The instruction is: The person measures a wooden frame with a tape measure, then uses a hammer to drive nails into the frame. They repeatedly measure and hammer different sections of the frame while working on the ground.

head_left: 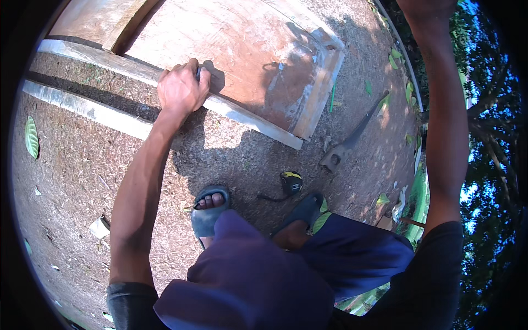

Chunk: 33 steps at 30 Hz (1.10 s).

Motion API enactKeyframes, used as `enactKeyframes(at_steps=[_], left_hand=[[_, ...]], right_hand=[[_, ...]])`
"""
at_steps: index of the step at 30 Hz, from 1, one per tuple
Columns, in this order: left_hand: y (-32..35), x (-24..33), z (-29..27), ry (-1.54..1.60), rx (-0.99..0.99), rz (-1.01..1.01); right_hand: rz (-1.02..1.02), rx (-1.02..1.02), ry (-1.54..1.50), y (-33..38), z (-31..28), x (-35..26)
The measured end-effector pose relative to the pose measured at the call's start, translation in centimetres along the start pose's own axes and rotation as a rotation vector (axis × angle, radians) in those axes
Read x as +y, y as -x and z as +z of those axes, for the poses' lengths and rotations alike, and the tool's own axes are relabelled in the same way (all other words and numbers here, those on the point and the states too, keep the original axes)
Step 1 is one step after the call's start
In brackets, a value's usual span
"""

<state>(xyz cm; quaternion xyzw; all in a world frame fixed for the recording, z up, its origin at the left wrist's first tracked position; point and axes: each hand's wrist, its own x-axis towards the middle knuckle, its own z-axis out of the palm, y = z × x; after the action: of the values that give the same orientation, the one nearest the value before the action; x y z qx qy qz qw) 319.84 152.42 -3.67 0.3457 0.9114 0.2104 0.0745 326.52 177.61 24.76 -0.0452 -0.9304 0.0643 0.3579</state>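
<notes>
Wood-framed panel [220, 33] is lying on the sunlit ground [69, 181] across the upper left and middle, with a green leaf [32, 137] and a pale wooden strip [88, 109] resting along its near side at left. Set well apart, the person's hands are working separately: the left hand [184, 88] is curling closed over the panel's near rail, a small bluish item, too small to identify, showing by the thumb. Farther right, a black-and-yellow tape measure [292, 186] is lying ahead of dark sandals [210, 215], a handsaw [355, 135] is resting beyond the panel's corner, and the right hand [429, 6] is reaching past the top edge, its grip impossible to tell.
</notes>
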Motion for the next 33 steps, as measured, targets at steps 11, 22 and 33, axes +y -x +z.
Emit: enactKeyframes(at_steps=[11, 22, 33], left_hand=[[-0.1, 0.5, -0.1, 0.027, -0.024, 0.008], [-0.2, 0.4, 0.0, 0.003, -0.029, -0.001], [-0.3, 0.9, 0.7, -0.051, 0.003, 0.005]], right_hand=[[0.451, -0.938, 0.572, 11.9, 0.0, 9.0], [0.647, -1.087, 0.682, 21.5, -3.0, 11.9], [0.377, -0.685, 0.167, 10.5, -6.6, 3.5]])
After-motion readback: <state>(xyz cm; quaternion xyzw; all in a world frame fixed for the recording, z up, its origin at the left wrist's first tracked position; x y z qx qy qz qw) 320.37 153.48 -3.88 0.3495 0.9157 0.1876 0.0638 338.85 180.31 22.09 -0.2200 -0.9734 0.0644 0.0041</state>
